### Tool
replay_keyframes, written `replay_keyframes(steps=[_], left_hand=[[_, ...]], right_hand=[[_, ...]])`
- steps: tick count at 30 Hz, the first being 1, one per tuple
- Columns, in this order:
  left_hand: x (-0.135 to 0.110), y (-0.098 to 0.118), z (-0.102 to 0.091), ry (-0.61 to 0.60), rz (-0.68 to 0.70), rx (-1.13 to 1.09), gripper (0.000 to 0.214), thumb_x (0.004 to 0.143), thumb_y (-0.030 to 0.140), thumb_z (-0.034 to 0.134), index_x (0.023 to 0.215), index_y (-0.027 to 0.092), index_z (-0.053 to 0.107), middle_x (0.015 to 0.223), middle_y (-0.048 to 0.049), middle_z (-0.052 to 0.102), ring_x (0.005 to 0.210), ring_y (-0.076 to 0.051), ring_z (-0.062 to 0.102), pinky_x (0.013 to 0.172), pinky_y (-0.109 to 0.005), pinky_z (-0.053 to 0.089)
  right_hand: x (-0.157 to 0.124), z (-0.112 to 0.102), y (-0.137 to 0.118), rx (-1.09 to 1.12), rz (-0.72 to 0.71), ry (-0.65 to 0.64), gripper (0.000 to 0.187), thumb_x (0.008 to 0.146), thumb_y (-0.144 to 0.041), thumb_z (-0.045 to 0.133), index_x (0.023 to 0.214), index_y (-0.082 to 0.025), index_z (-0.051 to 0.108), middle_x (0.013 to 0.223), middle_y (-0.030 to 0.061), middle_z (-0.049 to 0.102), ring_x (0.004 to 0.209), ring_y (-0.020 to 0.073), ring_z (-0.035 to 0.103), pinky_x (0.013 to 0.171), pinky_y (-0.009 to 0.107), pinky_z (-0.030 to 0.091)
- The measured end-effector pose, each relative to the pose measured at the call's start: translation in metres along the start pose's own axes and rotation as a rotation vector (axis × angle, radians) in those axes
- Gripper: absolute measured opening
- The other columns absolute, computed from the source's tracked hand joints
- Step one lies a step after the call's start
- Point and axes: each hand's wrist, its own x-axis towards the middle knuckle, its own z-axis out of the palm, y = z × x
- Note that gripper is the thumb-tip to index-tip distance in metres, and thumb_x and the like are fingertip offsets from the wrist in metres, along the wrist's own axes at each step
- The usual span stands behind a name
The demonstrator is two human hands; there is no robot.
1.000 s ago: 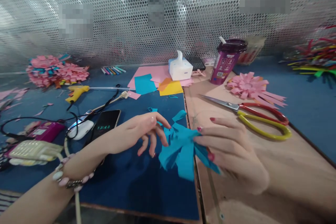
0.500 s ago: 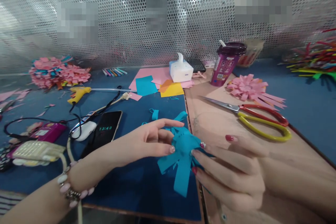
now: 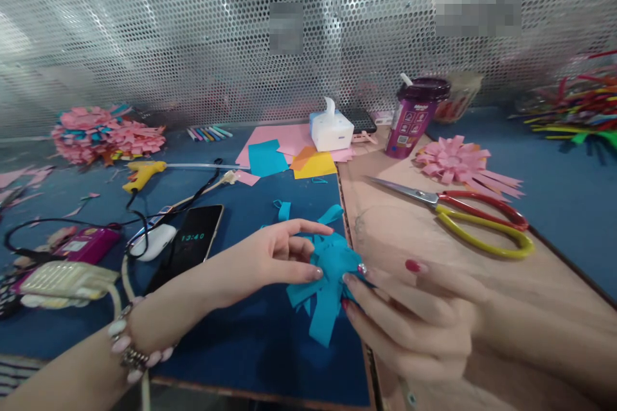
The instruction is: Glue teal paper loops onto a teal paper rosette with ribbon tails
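Observation:
A blue fringed paper piece (image 3: 325,276), cut into strips, hangs just above the blue mat near the table's front. My left hand (image 3: 274,257) pinches its left side between thumb and fingers, the index finger stretched over the top. My right hand (image 3: 414,318) grips its right side with the fingertips closed on the paper. A bead bracelet sits on my left wrist.
Red and yellow scissors (image 3: 463,215) lie on the brown board to the right, behind them a pink paper flower (image 3: 456,160) and a purple cup (image 3: 414,115). A phone (image 3: 193,241), earbud case, cables and a yellow glue gun (image 3: 142,173) lie left. Coloured paper sheets (image 3: 289,154) and a tissue box (image 3: 331,128) sit behind.
My left hand went from open fingers beside the paper to pinching it. The blue piece has been turned and lowered slightly, and both hands have drawn closer together.

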Motion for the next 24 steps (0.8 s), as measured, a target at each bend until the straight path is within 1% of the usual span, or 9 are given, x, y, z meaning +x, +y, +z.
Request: replay_keyframes(steps=[2, 3, 8, 13, 17, 19, 21, 22, 24], left_hand=[[0.001, 0.0, 0.0, -0.001, -0.001, -0.014, 0.051, 0.076, 0.019, 0.069, 0.124, 0.02, 0.05, 0.097, -0.0043, 0.061, 0.087, -0.016, 0.058, 0.079, -0.032, 0.043], [0.001, 0.0, 0.0, 0.0, -0.001, -0.02, 0.051, 0.076, 0.019, 0.069, 0.123, 0.02, 0.051, 0.096, -0.004, 0.061, 0.086, -0.016, 0.058, 0.079, -0.031, 0.043], [0.001, -0.001, 0.001, 0.009, -0.007, -0.014, 0.05, 0.076, 0.02, 0.069, 0.122, 0.02, 0.05, 0.093, -0.003, 0.06, 0.082, -0.015, 0.057, 0.076, -0.031, 0.043], [-0.001, -0.003, 0.002, 0.025, -0.011, -0.005, 0.051, 0.076, 0.018, 0.068, 0.123, 0.02, 0.049, 0.092, -0.0029, 0.061, 0.08, -0.014, 0.057, 0.075, -0.03, 0.043], [-0.001, -0.004, 0.002, 0.034, -0.012, -0.02, 0.052, 0.077, 0.02, 0.067, 0.126, 0.021, 0.048, 0.097, -0.0039, 0.061, 0.085, -0.015, 0.058, 0.078, -0.031, 0.043], [-0.001, -0.003, 0.002, 0.062, -0.046, -0.029, 0.052, 0.078, 0.023, 0.066, 0.127, 0.023, 0.048, 0.097, -0.0033, 0.061, 0.085, -0.015, 0.058, 0.077, -0.03, 0.044], [0.001, -0.002, 0.001, 0.106, -0.095, -0.066, 0.048, 0.082, 0.032, 0.062, 0.127, 0.024, 0.049, 0.094, -0.0035, 0.062, 0.082, -0.015, 0.059, 0.074, -0.029, 0.045], [0.003, -0.001, 0.001, 0.123, -0.114, -0.094, 0.046, 0.085, 0.038, 0.057, 0.128, 0.024, 0.049, 0.094, -0.0044, 0.062, 0.08, -0.015, 0.059, 0.071, -0.028, 0.045], [0.006, 0.001, -0.001, 0.158, -0.096, -0.125, 0.047, 0.088, 0.047, 0.048, 0.126, 0.021, 0.049, 0.093, -0.0068, 0.063, 0.074, -0.016, 0.06, 0.063, -0.028, 0.046]], right_hand=[[-0.001, 0.004, 0.003, -0.031, -0.101, 0.072, 0.014, 0.084, -0.022, 0.057, 0.083, -0.03, 0.069, 0.095, -0.0078, 0.07, 0.1, 0.0111, 0.059, 0.104, 0.031, 0.035], [-0.002, 0.006, 0.004, -0.034, -0.114, 0.088, 0.014, 0.082, -0.021, 0.057, 0.082, -0.029, 0.07, 0.094, -0.0065, 0.07, 0.099, 0.0122, 0.059, 0.103, 0.032, 0.035], [-0.002, 0.008, 0.005, -0.015, -0.089, 0.048, 0.017, 0.082, -0.02, 0.056, 0.082, -0.029, 0.07, 0.094, -0.0051, 0.07, 0.102, 0.0132, 0.057, 0.1, 0.032, 0.038], [0.001, 0.01, 0.018, -0.03, -0.284, 0.08, 0.019, 0.088, -0.024, 0.052, 0.085, -0.029, 0.07, 0.094, -0.0039, 0.07, 0.097, 0.014, 0.059, 0.094, 0.033, 0.039], [0.001, 0.01, 0.021, -0.023, -0.274, 0.06, 0.022, 0.088, -0.021, 0.05, 0.086, -0.029, 0.071, 0.094, -0.0034, 0.07, 0.098, 0.0148, 0.059, 0.095, 0.033, 0.038], [0.001, 0.007, 0.018, 0.019, -0.223, 0.04, 0.023, 0.088, -0.018, 0.049, 0.087, -0.028, 0.07, 0.096, -0.0032, 0.07, 0.1, 0.0157, 0.058, 0.096, 0.035, 0.038], [0.003, 0.004, 0.014, 0.111, -0.085, -0.014, 0.023, 0.088, -0.016, 0.048, 0.092, -0.025, 0.068, 0.099, -0.0023, 0.07, 0.1, 0.0171, 0.058, 0.094, 0.038, 0.04], [0.005, 0.003, 0.012, 0.186, 0.033, -0.046, 0.022, 0.088, -0.015, 0.048, 0.096, -0.024, 0.066, 0.098, -0.0012, 0.07, 0.098, 0.0176, 0.058, 0.092, 0.039, 0.042], [0.01, 0.002, 0.009, 0.389, 0.363, -0.082, 0.02, 0.087, -0.013, 0.05, 0.101, -0.023, 0.06, 0.095, 0.0013, 0.069, 0.092, 0.0178, 0.06, 0.085, 0.039, 0.047]])
